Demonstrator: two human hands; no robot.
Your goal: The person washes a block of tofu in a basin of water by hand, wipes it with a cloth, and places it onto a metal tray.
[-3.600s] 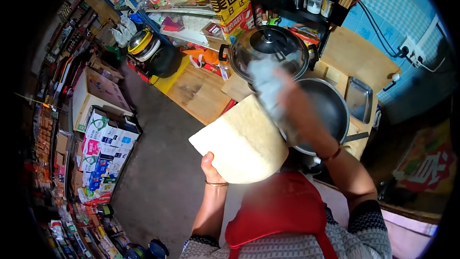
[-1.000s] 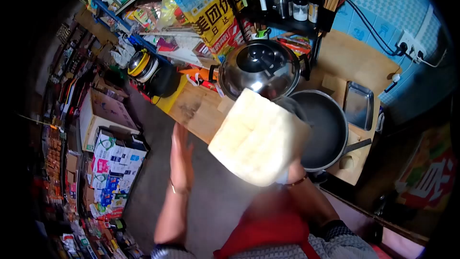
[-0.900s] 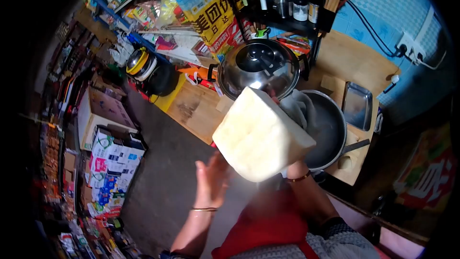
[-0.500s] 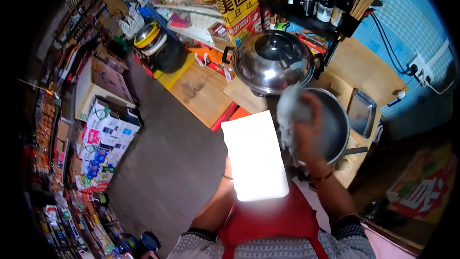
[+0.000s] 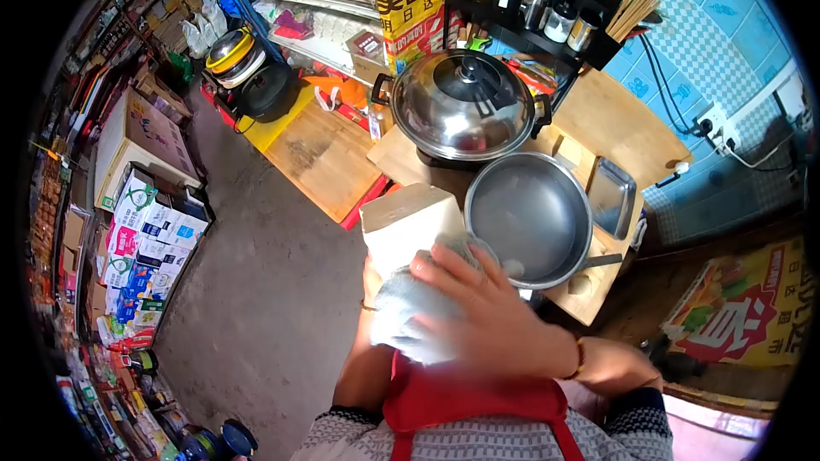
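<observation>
A pale wooden block (image 5: 408, 215) is held up in front of the red apron (image 5: 478, 405). My left hand (image 5: 370, 282) grips its left side, mostly hidden behind it. Over the block's face, my right hand (image 5: 465, 299) presses a grey-white cloth (image 5: 418, 316), its fingers spread across the cloth and partly blurred. Just right of the block is a grey pan (image 5: 530, 218) with a dark handle, and a little water seems to lie in it. Behind them stands a large steel pot (image 5: 461, 107) with a glass-and-steel lid.
A wooden board (image 5: 329, 162) lies left of the pot, and a metal tray (image 5: 613, 196) lies right of the pan. Behind is a black rack (image 5: 521, 26) with jars. Boxes (image 5: 149, 248) and stocked shelves line the left side, beyond the grey floor.
My right hand has moved with the cloth from over the pan, leftward and down onto the block. The block has been turned, so its top edge faces forward. The view has shifted slightly.
</observation>
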